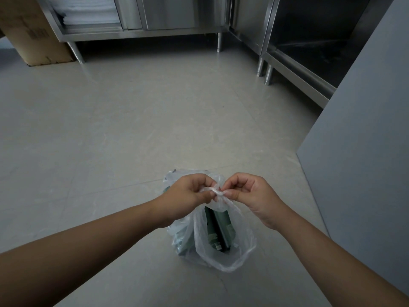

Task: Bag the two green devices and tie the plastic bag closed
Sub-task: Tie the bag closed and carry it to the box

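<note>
Head view, left grip [188, 196] and right grip [250, 193] pinching plastic bag [223, 260] handles, open floor [132, 129] around

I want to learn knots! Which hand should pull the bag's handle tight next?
Probably the right hand: it pinches the twisted handle at its tip, while the left hand grips the plastic bag beside it.
</note>
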Demonstrator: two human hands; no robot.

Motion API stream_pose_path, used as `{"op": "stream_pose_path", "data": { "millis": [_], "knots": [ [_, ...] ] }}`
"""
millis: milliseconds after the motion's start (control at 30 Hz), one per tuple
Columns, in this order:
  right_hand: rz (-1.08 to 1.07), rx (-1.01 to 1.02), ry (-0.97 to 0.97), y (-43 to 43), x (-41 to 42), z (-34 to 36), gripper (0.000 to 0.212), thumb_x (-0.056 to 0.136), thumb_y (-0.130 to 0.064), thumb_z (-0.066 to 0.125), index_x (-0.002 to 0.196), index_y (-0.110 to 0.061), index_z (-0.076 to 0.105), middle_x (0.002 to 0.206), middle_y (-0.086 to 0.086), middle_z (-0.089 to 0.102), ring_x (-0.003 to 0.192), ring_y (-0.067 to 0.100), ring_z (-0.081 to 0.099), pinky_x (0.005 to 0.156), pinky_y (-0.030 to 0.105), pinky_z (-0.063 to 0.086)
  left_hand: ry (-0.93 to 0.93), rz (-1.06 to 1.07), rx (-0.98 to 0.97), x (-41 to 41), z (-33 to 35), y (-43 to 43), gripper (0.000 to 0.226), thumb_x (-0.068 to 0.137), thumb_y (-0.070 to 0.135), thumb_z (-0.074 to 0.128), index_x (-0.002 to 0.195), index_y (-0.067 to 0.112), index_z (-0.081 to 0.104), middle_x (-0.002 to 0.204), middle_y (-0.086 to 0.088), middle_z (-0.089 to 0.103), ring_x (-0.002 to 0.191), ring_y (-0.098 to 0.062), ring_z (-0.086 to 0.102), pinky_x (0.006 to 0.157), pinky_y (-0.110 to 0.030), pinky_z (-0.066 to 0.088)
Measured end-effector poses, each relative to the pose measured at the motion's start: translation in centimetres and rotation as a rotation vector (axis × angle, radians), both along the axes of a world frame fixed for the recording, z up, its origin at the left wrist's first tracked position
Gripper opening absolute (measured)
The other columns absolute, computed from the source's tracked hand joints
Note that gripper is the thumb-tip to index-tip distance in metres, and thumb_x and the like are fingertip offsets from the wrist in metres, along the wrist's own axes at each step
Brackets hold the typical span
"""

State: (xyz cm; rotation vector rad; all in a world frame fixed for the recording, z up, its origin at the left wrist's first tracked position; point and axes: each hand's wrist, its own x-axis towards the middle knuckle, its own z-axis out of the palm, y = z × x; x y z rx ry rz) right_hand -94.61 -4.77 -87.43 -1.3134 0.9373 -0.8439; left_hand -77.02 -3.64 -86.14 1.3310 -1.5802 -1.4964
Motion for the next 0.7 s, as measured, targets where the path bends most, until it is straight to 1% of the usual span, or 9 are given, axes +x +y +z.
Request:
{"op": "stream_pose_path", "data": {
  "millis": [67, 133, 200, 333, 433, 500, 567, 633, 700],
  "knots": [
    [-0.008, -0.016, 0.021, 0.0, -0.1, 0.1, 0.016, 0.077, 0.007, 0.062, 0.073, -0.008, 0.062, 0.065, -0.007, 0.066, 0.066, 0.002, 0.063, 0.066, 0.012, 0.05, 0.048, -0.005, 0.018, 0.0, 0.3, 0.1, 0.013, 0.085, 0.0, 0.055, 0.085, 0.011, 0.063, 0.073, 0.006, 0.066, 0.071, -0.003, 0.059, 0.072, -0.017, 0.047],
    [-0.008, -0.03, 0.043, 0.0, -0.1, 0.2, 0.014, 0.078, 0.005, 0.062, 0.073, -0.008, 0.061, 0.066, -0.006, 0.064, 0.065, 0.001, 0.061, 0.065, 0.012, 0.049, 0.074, -0.002, 0.02, 0.0, 0.5, 0.2, 0.007, 0.086, 0.008, 0.057, 0.083, 0.01, 0.063, 0.069, 0.007, 0.066, 0.067, -0.003, 0.057, 0.069, -0.015, 0.046],
    [-0.004, -0.04, 0.064, 0.1, 0.1, 0.3, 0.013, 0.079, 0.004, 0.061, 0.074, -0.008, 0.059, 0.068, -0.004, 0.062, 0.063, 0.0, 0.059, 0.065, 0.011, 0.048, 0.085, 0.01, 0.017, 0.0, 0.6, 0.3, 0.011, 0.088, 0.014, 0.056, 0.08, 0.008, 0.062, 0.064, 0.009, 0.065, 0.063, -0.004, 0.056, 0.066, -0.014, 0.046],
    [-0.032, -0.075, 0.143, 0.2, 0.7, 0.2, 0.016, 0.081, 0.002, 0.06, 0.072, -0.011, 0.058, 0.069, -0.001, 0.06, 0.062, -0.001, 0.057, 0.064, 0.011, 0.047, 0.054, 0.082, -0.056, -0.1, 0.4, 0.2, 0.015, 0.088, 0.008, 0.055, 0.074, 0.011, 0.059, 0.061, 0.009, 0.061, 0.062, -0.002, 0.055, 0.065, -0.014, 0.045],
    [-0.133, -0.085, 0.16, 0.2, 1.1, -0.1, 0.015, 0.08, -0.001, 0.062, 0.07, -0.012, 0.057, 0.071, 0.003, 0.059, 0.068, 0.01, 0.056, 0.068, 0.02, 0.048, 0.042, 0.146, -0.095, 0.2, 0.2, -0.2, 0.016, 0.088, 0.009, 0.056, 0.072, 0.012, 0.058, 0.066, 0.004, 0.06, 0.066, -0.009, 0.054, 0.065, -0.02, 0.043],
    [-0.211, -0.097, 0.191, 0.1, 1.2, -0.4, 0.017, 0.08, -0.002, 0.063, 0.069, -0.014, 0.057, 0.072, 0.006, 0.059, 0.07, 0.017, 0.054, 0.071, 0.03, 0.048, 0.021, 0.156, -0.098, 0.5, 0.1, -0.4, 0.019, 0.088, 0.008, 0.056, 0.07, 0.013, 0.057, 0.066, 0.003, 0.057, 0.062, -0.009, 0.049, 0.057, -0.016, 0.039],
    [-0.264, -0.097, 0.219, 0.0, 1.1, -0.8, 0.019, 0.081, -0.001, 0.062, 0.067, -0.015, 0.057, 0.073, 0.008, 0.06, 0.072, 0.019, 0.055, 0.073, 0.032, 0.049, -0.016, 0.17, -0.106, 0.9, -0.2, -0.6, 0.02, 0.088, 0.008, 0.055, 0.069, 0.014, 0.057, 0.066, 0.002, 0.054, 0.06, -0.008, 0.045, 0.053, -0.013, 0.035],
    [-0.292, -0.077, 0.24, 0.0, 0.9, -1.4, 0.021, 0.081, 0.0, 0.061, 0.067, -0.014, 0.056, 0.073, 0.009, 0.062, 0.071, 0.017, 0.057, 0.071, 0.026, 0.049, -0.037, 0.199, -0.11, 1.2, -0.6, -0.8, 0.021, 0.089, 0.007, 0.055, 0.069, 0.014, 0.056, 0.066, 0.003, 0.054, 0.058, -0.004, 0.046, 0.052, -0.01, 0.036],
    [-0.31, -0.05, 0.278, -0.3, 0.6, -1.9, 0.022, 0.082, -0.001, 0.06, 0.066, -0.015, 0.056, 0.069, 0.005, 0.062, 0.062, 0.007, 0.055, 0.061, 0.012, 0.046, -0.041, 0.231, -0.099, 1.4, -1.0, -1.0, 0.021, 0.089, 0.007, 0.054, 0.069, 0.013, 0.056, 0.068, 0.002, 0.057, 0.059, -0.001, 0.052, 0.055, -0.006, 0.038]
  ]
}}
